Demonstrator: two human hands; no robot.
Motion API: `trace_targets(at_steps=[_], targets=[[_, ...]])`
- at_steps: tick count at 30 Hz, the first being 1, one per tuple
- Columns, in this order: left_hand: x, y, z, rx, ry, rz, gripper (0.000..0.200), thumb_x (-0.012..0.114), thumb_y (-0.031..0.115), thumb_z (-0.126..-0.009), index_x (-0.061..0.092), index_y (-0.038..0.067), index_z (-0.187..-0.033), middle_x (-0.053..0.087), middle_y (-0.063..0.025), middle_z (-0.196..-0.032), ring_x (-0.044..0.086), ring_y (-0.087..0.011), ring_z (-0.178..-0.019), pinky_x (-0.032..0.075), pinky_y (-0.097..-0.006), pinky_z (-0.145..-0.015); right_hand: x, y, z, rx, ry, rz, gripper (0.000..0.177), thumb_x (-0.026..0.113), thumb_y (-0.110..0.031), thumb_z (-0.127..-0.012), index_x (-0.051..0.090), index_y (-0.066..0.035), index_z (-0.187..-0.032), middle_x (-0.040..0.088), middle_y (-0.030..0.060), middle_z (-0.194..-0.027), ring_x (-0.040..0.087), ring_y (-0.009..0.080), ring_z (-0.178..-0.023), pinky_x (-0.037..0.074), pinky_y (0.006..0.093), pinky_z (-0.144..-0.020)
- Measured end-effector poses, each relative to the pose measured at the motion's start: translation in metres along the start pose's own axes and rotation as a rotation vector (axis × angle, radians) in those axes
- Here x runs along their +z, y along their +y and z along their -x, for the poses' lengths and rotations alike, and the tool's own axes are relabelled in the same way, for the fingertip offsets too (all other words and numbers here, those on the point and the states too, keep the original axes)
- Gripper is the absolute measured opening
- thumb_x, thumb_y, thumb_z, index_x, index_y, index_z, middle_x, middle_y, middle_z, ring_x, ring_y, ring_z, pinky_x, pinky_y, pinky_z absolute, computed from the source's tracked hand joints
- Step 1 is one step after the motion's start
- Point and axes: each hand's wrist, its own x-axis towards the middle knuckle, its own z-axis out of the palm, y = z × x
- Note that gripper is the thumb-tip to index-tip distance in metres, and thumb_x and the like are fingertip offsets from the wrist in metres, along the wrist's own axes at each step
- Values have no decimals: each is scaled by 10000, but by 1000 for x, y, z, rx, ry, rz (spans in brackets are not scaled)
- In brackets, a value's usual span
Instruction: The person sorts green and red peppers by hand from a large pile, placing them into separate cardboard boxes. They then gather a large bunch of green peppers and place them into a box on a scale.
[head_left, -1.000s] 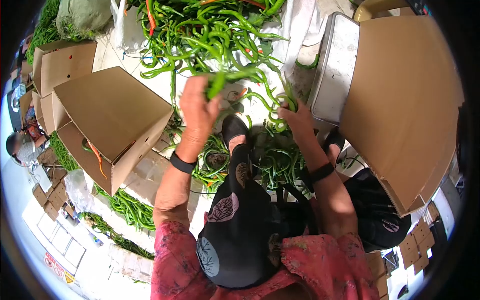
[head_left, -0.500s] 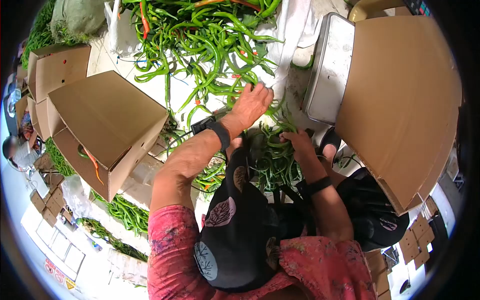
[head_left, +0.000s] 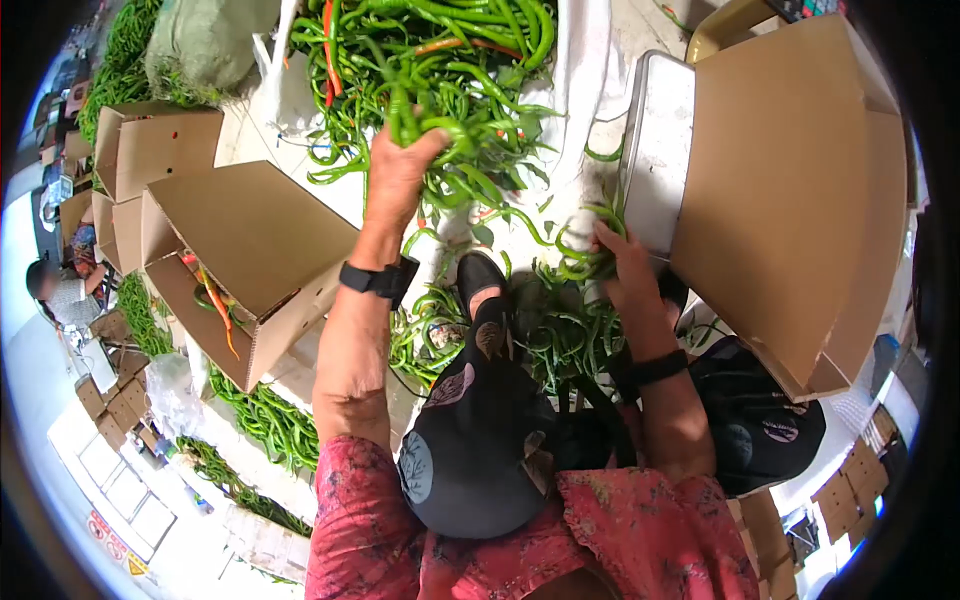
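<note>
My left hand [head_left: 398,172] is closed round a few long green chili peppers [head_left: 402,118] at the near edge of a big chili pile [head_left: 440,60]. Its fingertips are hidden behind the peppers and partly blurred. Over to the right, my right hand [head_left: 630,268] grips several curled green chili peppers [head_left: 590,248] between thumb and fingers. Below that hand, another heap of green chilies [head_left: 570,340] lies between my legs. A few red chilies [head_left: 331,50] show among the green ones in the big pile.
A large open cardboard box [head_left: 780,190] stands at right beside a metal-topped scale [head_left: 662,150]. Another box [head_left: 260,240] with a few chilies on its flap is at left. A stuffed sack [head_left: 205,45] stands at back left. Another person [head_left: 75,290] sits far left.
My left hand has moved forward and left onto the big pile and now holds peppers. My right hand has risen slightly and moved right, with peppers in it. The view has shifted a little.
</note>
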Motion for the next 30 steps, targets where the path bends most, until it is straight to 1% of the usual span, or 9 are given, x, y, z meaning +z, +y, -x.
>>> trace_targets(at_steps=[2, 7, 10, 14, 18, 20, 22, 26, 30], targets=[[7, 44, 17, -48, -63, 350, 260, 649, 15, -825, 583, 1, -1076, 620, -46, -944, 611, -136, -801, 521, -267, -721, 31, -36, 14, -49, -57, -36, 184, 629, -95, -858, 578, -23, -1019, 592, 38, -816, 554, 126, -695, 475, 272, -650], [19, 94, 37, -44, -160, 407, 284, 652, 15, -831, 568, 2, -1103, 618, -54, -964, 613, -146, -841, 521, -278, -760, 117, -102, 38, -382, -191, 300, 306, 641, -137, -892, 538, 6, -1143, 556, 42, -909, 570, 128, -815, 464, 274, -804], [35, 126, 57, -49, -247, 504, 321, 673, 42, -828, 561, 7, -1127, 623, -64, -988, 618, -159, -857, 526, -290, -790, 151, -110, 46, -482, -431, -113, 304, 610, -62, -848, 515, 6, -1128, 595, 79, -941, 576, 171, -852, 459, 292, -790], [22, 144, 62, 12, -221, 553, 376, 667, 117, -850, 549, -13, -1183, 639, -103, -1009, 631, -205, -941, 533, -325, -850, 146, -132, 56, -424, -419, -163, 294, 577, -18, -867, 517, 10, -1154, 624, 99, -978, 561, 155, -824, 468, 289, -772], [7, 167, 71, 36, -168, 553, 360, 657, 114, -847, 567, -28, -1166, 640, -111, -965, 653, -230, -829, 559, -385, -830, 121, -149, 74, -340, -271, -156, 285, 527, -58, -917, 520, 19, -1192, 624, 121, -958, 558, 148, -794, 489, 288, -730], [9, 195, 86, 96, -115, 298, 304, 596, 63, -820, 558, -4, -1114, 625, -85, -964, 636, -187, -788, 565, -361, -772, 106, -159, 77, -321, -402, -124, 303, 528, -83, -937, 509, 22, -1221, 618, 129, -960, 560, 154, -795, 503, 291, -731], [0, 213, 91, 203, -246, 393, 346, 621, 100, -830, 552, -17, -1149, 627, -100, -958, 644, -213, -801, 572, -402, -796, 91, -175, 82, -220, -535, -305, 324, 547, -102, -946, 508, 20, -1243, 618, 122, -991, 596, 177, -838, 520, 315, -784], [-16, 238, 104, 113, -284, 721, 395, 665, 189, -869, 540, -38, -1168, 621, -109, -926, 650, -246, -829, 583, -413, -797, 79, -191, 107, -235, -755, -418, 300, 547, -107, -950, 530, -3, -1230, 629, 125, -1041, 617, 196, -894, 522, 339, -825], [-15, 251, 138, 182, -344, 714, 404, 620, 185, -916, 534, -73, -1215, 665, -158, -1012, 661, -255, -880, 555, -400, -825, 75, -203, 133, -309, -801, -532, 312, 543, -106, -954, 530, -17, -1252, 623, 112, -1087, 602, 199, -929, 510, 351, -850]])
